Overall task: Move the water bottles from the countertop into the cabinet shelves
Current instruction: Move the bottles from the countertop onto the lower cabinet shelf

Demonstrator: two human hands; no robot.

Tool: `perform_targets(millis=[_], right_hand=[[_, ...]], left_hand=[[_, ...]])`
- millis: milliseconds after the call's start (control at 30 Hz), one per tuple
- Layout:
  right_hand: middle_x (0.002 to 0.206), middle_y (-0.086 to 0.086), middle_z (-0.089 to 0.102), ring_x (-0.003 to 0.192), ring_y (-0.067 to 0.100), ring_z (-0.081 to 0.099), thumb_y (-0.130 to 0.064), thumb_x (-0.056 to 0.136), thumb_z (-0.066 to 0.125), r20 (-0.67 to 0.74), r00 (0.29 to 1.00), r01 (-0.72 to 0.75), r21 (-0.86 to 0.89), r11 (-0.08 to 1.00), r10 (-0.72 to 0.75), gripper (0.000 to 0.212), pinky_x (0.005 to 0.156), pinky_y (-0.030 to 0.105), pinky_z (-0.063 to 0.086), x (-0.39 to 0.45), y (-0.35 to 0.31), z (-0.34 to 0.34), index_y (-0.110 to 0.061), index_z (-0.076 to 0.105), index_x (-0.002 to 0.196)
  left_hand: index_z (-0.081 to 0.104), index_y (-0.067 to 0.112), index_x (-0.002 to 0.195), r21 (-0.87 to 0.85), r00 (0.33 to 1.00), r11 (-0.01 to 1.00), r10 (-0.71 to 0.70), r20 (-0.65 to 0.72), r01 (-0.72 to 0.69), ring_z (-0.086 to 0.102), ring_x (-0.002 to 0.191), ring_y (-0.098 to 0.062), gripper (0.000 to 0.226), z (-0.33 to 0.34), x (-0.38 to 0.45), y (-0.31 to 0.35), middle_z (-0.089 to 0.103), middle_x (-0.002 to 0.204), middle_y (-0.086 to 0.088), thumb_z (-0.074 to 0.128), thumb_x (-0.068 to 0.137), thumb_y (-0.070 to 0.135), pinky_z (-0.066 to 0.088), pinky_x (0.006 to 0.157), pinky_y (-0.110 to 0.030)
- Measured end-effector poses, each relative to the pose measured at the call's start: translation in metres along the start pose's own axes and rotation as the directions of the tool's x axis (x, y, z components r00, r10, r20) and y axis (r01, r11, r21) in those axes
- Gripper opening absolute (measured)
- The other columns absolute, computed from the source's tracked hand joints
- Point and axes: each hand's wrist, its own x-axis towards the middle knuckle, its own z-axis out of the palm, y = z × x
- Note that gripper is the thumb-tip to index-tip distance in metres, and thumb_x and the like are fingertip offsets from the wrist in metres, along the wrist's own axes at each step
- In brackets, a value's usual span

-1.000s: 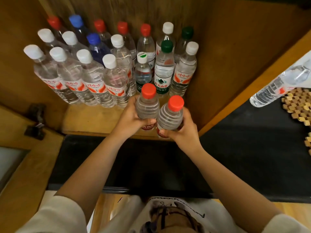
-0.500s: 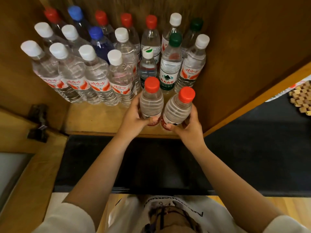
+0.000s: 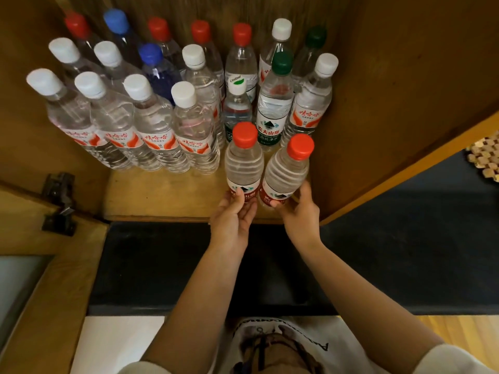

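Observation:
Two small red-capped water bottles stand side by side at the front right of the cabinet shelf (image 3: 162,195). My left hand (image 3: 233,217) is relaxed below the left bottle (image 3: 244,163), thumb and fingertips just touching its red label. My right hand (image 3: 299,211) still curls thumb and fingers around the base of the right bottle (image 3: 286,174), which tilts slightly right. Behind them the shelf holds several upright bottles (image 3: 151,125) with white, red, blue and green caps.
The cabinet's right wooden wall (image 3: 391,90) stands close to the right bottle. A black countertop (image 3: 405,238) runs below the shelf edge, with a wooden bead mat (image 3: 486,160) at far right. A door hinge (image 3: 58,203) sits at the left.
Both bottles moved forward onto the shelf and now stand on it. My left hand has loosened and slid down off its bottle. The bottle lying on the counter has left the view.

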Motion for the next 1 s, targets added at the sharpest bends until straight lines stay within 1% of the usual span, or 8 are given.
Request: perform_targets(millis=[133,233,367,467,500,667,867,1000], right_hand=[[0.129,-0.003,0.055,0.111,-0.001,0.044,-0.012,0.080,0.068,0.014,1.000,0.012,-0.009,1.000,-0.012,0.069,0.087,0.016,0.037,0.020,-0.007,0.005,-0.022,0.032,0.138],[0.130,-0.002,0.055,0.119,0.007,0.047,-0.009,0.080,0.068,0.028,0.999,-0.032,0.055,0.998,0.030,0.067,0.093,0.021,0.037,0.039,-0.016,0.011,-0.022,0.034,0.136],[0.130,0.004,0.055,0.122,0.019,0.050,-0.006,0.079,0.068,0.005,1.000,-0.016,0.081,0.997,0.016,0.066,0.094,0.025,0.038,0.061,-0.029,0.019,-0.017,0.036,0.135],[0.131,0.006,0.054,0.123,0.022,0.049,-0.005,0.079,0.068,-0.001,0.999,-0.033,0.075,0.997,0.033,0.067,0.094,0.027,0.039,0.075,-0.036,0.025,-0.016,0.034,0.135],[0.131,0.007,0.055,0.123,0.023,0.049,-0.005,0.079,0.068,-0.003,0.999,-0.043,0.069,0.997,0.043,0.066,0.094,0.028,0.039,0.078,-0.037,0.026,-0.016,0.034,0.135],[0.130,0.006,0.055,0.122,0.022,0.049,-0.005,0.079,0.067,-0.019,0.999,-0.046,0.056,0.997,0.047,0.065,0.091,0.025,0.037,0.079,-0.036,0.030,-0.016,0.033,0.134],[0.129,0.006,0.056,0.121,0.023,0.051,-0.005,0.080,0.066,0.000,0.997,-0.072,0.065,0.995,0.072,0.061,0.090,0.026,0.038,0.082,-0.034,0.032,-0.016,0.034,0.131],[0.136,0.005,0.051,0.127,0.024,0.045,-0.011,0.080,0.068,0.060,0.994,-0.102,0.085,0.991,0.097,0.071,0.099,0.036,0.037,0.081,-0.033,0.029,-0.018,0.029,0.139]], left_hand=[[0.058,0.011,0.106,-0.025,1.000,1.000,-0.001,-0.030,0.000,0.063,0.097,-0.021,0.016,0.012,0.011,0.010,0.065,0.101,-0.008,0.056,0.090,0.011,0.052,0.081,-0.031],[0.058,0.010,0.100,-0.030,0.999,1.000,-0.012,-0.049,0.011,0.061,0.099,-0.023,0.010,0.022,0.023,0.021,0.063,0.111,-0.012,0.055,0.090,0.010,0.049,0.088,-0.034],[0.054,0.003,0.116,-0.047,0.996,0.999,-0.026,-0.082,0.023,0.053,0.118,-0.030,0.027,0.036,0.038,0.037,0.057,0.126,-0.016,0.055,0.090,0.007,0.048,0.091,-0.036],[0.057,0.005,0.094,-0.078,0.995,0.996,-0.039,-0.096,0.031,0.053,0.119,-0.030,0.005,0.043,0.044,0.047,0.059,0.124,-0.016,0.056,0.089,0.004,0.048,0.091,-0.038],[0.056,0.006,0.089,-0.081,0.994,0.996,-0.039,-0.102,0.030,0.053,0.119,-0.030,0.003,0.045,0.046,0.050,0.060,0.122,-0.014,0.057,0.088,0.004,0.048,0.092,-0.038],[0.056,0.008,0.086,-0.056,0.991,0.998,-0.044,-0.129,0.037,0.055,0.118,-0.028,0.006,0.045,0.050,0.053,0.059,0.125,-0.015,0.057,0.088,0.002,0.050,0.088,-0.036],[0.055,0.008,0.085,-0.065,0.991,0.997,-0.044,-0.126,0.036,0.056,0.116,-0.028,0.006,0.046,0.045,0.053,0.062,0.115,-0.012,0.057,0.088,0.003,0.049,0.095,-0.036],[0.056,0.007,0.090,-0.043,0.994,0.998,-0.045,-0.099,0.041,0.059,0.102,-0.025,0.003,0.046,0.041,0.051,0.064,0.094,-0.010,0.057,0.089,0.009,0.049,0.092,-0.032]])
